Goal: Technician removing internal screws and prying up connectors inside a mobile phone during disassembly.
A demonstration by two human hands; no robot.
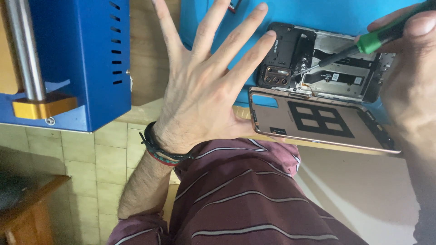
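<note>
My left hand [204, 86] is spread wide, fingers apart, over the blue mat [327, 11]; its fingertips rest at the left end of an opened phone [318, 63] with its insides showing. My right hand [408, 59] grips a screwdriver [363, 45] with a green and black handle, whose tip touches the phone's interior near the camera module [274, 77]. The phone's detached back cover [318, 120], pinkish inside with black adhesive strips, lies just in front of the phone, its left corner under my left thumb.
A blue metal machine [77, 59] with vent slots, a steel rod and a gold clamp block stands at the left on the wooden bench. Tiled floor [91, 159] shows below. My striped maroon shirt [245, 199] fills the lower middle.
</note>
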